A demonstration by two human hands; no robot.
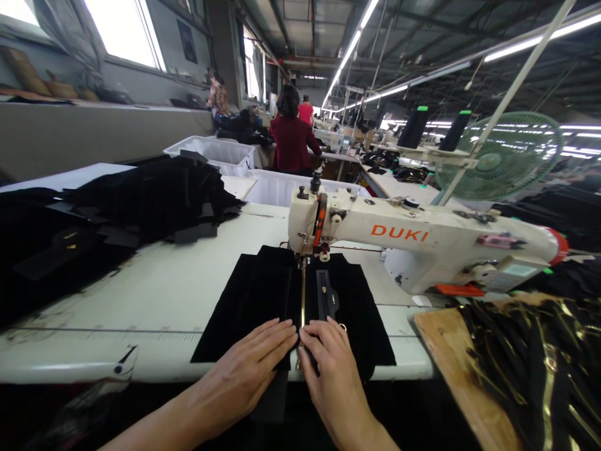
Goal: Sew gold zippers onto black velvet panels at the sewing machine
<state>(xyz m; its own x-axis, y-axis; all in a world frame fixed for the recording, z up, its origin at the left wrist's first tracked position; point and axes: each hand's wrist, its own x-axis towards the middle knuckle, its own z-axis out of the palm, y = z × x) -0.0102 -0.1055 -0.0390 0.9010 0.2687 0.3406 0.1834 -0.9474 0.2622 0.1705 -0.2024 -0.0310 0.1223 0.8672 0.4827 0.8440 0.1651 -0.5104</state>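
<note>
Both hands are laid flat, palms down, fingers stretched forward and held close together. The left hand (248, 363) is placed just left of the gold zipper (303, 297), its fingertips angled toward that line. The right hand (328, 366) is set just right of the zipper, almost touching the left. Both bare forearms are extended from the lower edge, converging toward the zipper.

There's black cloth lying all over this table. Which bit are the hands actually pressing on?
The flat black piece under the sewing machine, with the gold zipper down its middle. Left hand and right hand lie flat on it; the heap of black pieces lies untouched.
</note>
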